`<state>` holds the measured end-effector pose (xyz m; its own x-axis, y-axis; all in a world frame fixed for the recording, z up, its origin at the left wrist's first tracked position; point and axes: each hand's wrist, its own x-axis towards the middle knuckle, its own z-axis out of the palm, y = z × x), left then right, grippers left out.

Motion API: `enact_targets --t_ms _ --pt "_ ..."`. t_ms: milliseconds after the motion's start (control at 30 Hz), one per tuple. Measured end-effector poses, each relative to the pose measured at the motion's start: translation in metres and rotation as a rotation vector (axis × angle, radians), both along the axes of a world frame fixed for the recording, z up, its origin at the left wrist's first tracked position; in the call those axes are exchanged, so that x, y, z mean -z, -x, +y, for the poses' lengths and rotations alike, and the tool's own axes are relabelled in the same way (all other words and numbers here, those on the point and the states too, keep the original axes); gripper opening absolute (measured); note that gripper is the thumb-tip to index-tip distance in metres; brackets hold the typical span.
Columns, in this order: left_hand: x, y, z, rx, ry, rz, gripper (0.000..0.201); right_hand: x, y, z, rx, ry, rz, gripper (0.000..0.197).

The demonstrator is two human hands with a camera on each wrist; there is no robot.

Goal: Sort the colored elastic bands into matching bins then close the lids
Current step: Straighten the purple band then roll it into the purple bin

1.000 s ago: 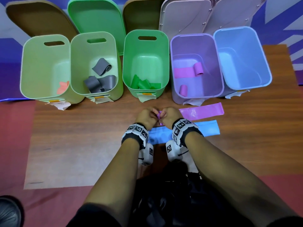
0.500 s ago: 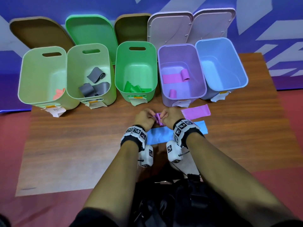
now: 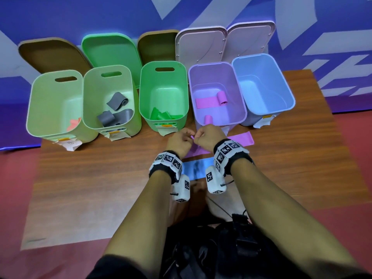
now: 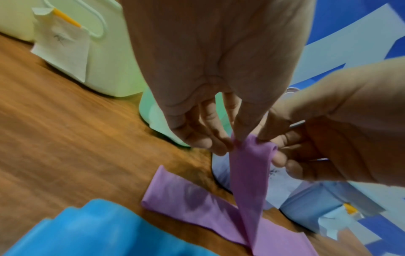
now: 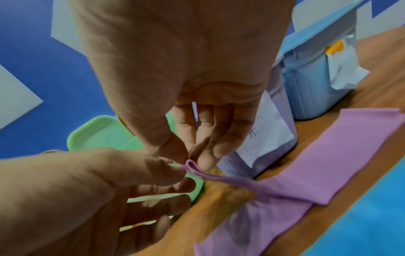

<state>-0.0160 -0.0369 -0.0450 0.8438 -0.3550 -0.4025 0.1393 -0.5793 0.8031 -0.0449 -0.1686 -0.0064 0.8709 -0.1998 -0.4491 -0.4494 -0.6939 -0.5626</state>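
Observation:
Both hands meet in front of the purple bin (image 3: 218, 93). My left hand (image 3: 188, 137) and right hand (image 3: 198, 136) pinch the same rolled end of a purple band (image 3: 241, 138). That end hangs lifted between the fingertips (image 4: 238, 135) while the remainder of the purple band (image 4: 188, 195) lies flat on the wooden table (image 3: 100, 178). The right wrist view shows the curled tip of the purple band (image 5: 328, 164) between thumb and forefinger. A blue band (image 3: 196, 171) lies flat under my wrists. The blue bin (image 3: 263, 85) holds nothing.
Five open bins stand in a row at the table's back. The far-left light green bin (image 3: 54, 105) holds an orange band, the second bin (image 3: 108, 97) grey bands, the green bin (image 3: 164, 91) green bands. Their lids (image 3: 201, 45) lean on the wall behind.
The head view has tilted up, showing more wall. Both hands have kept their pinch and drawn the band's end a little up and towards the bins.

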Motion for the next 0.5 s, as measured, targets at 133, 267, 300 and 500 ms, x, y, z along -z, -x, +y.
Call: enact_targets --t_ms 133,267,300,500 --pt "-0.021 0.001 -0.014 -0.017 0.073 0.005 0.025 -0.022 -0.004 -0.016 -0.003 0.057 -0.032 0.014" --pt "-0.040 0.001 -0.033 -0.044 0.177 0.000 0.019 -0.041 -0.002 -0.034 0.047 0.053 -0.077 0.015" --pt "-0.046 0.000 -0.038 -0.040 0.177 -0.024 0.014 -0.045 -0.001 -0.039 0.077 0.041 -0.096 0.014" --pt "-0.088 -0.011 -0.063 -0.022 0.211 -0.135 0.025 -0.081 0.002 -0.067 0.173 0.001 -0.239 0.014"
